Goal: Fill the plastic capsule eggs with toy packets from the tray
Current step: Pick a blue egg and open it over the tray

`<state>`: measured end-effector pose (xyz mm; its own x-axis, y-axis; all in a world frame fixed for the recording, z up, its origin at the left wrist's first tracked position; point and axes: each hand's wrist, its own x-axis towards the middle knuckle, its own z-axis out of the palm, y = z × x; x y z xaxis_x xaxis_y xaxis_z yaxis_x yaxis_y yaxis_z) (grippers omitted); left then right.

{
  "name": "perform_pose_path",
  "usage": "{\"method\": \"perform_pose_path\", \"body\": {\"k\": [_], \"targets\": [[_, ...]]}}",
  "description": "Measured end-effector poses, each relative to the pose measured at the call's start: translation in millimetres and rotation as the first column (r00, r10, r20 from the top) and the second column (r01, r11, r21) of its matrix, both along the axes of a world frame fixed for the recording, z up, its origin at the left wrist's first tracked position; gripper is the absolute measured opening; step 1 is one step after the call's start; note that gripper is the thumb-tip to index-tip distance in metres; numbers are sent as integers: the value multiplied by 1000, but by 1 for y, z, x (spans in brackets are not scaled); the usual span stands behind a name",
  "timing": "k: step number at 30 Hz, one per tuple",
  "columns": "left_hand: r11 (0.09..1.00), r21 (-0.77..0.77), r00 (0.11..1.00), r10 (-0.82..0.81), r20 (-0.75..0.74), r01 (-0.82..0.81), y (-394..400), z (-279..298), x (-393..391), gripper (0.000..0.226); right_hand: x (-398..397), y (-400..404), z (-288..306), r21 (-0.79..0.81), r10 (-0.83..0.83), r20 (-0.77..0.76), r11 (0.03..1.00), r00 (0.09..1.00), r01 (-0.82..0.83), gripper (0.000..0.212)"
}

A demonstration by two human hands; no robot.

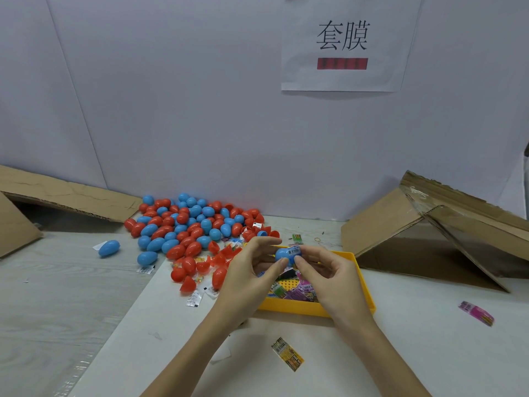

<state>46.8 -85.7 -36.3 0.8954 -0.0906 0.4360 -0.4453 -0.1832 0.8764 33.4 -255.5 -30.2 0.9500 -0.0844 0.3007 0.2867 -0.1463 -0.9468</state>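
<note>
Both hands meet over the far part of the yellow tray [363, 277], clamped on one blue capsule egg [284, 254]. The left hand [252, 270] pinches the egg's left end between thumb and curled fingers; the right hand [329, 275] grips its right end, where a printed toy packet [294, 250] shows at the egg's opening. Whether the packet is fully inside cannot be told.

The tray holds a loose heap of toy packets [294, 290] in purple, green and yellow, partly hidden by the hands. Just left of the tray, touching its far left corner area, lie open red egg halves [217, 260] mixed with small clear packets. Beyond those, farther left and back from the tray, spreads a pile of closed red and blue eggs [186, 222] reaching the wall. One lone blue egg [109, 248] lies well to the left of the tray.

Nearer the person than the tray lies a yellow packet [287, 353]; to the tray's right, well apart, lies a pink packet [476, 313]. A cardboard box [429, 224] lies tipped open right of the tray, and another cardboard flap [65, 196] lies far left. A paper sign [342, 44] hangs on the wall above the tray.
</note>
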Motion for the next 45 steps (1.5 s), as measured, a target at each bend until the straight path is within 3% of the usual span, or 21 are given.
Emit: {"method": "perform_pose_path", "body": {"k": [4, 8, 12, 17, 21, 25, 30, 35, 39, 45], "targets": [[999, -29, 999, 23, 44, -22, -4, -2, -2, 46, 0, 0, 0, 88, -7, -64, 996, 998, 13, 30], [994, 42, 982, 88, 168, -97, -5, -3, -3, 47, -2, 0, 4, 265, 121, -158, 961, 980, -76, 34], [985, 130, 962, 77, 261, -114, -7, -2, -5, 49, -4, 2, 8, 458, 222, -227, 884, 948, -98, 45], [958, 251, 927, 39, 372, -141, -10, -2, -7, 53, -7, 3, 13, 656, 337, -288, 752, 896, -72, 42], [978, 151, 944, 88, 318, -142, -13, -1, -10, 51, -9, 5, 17, 766, 450, -302, 639, 840, -67, 38], [980, 143, 936, 82, 342, -138, -14, 0, -11, 36, -11, 7, 19, 789, 485, -327, 613, 811, -48, 28], [974, 169, 928, 79, 365, -150, -15, -2, -10, 34, -14, 11, 21, 798, 506, -354, 602, 786, -28, 22], [983, 120, 914, 83, 397, -142, -13, -3, -9, 32, -19, 15, 24, 829, 528, -357, 560, 771, 1, 36], [986, 94, 912, 93, 400, -141, -13, -3, -9, 31, -21, 16, 27, 843, 538, -351, 538, 766, 8, 29], [990, 67, 939, 93, 330, -121, -15, -5, -9, 29, -19, 12, 24, 816, 496, -324, 578, 805, -27, 37]]}}
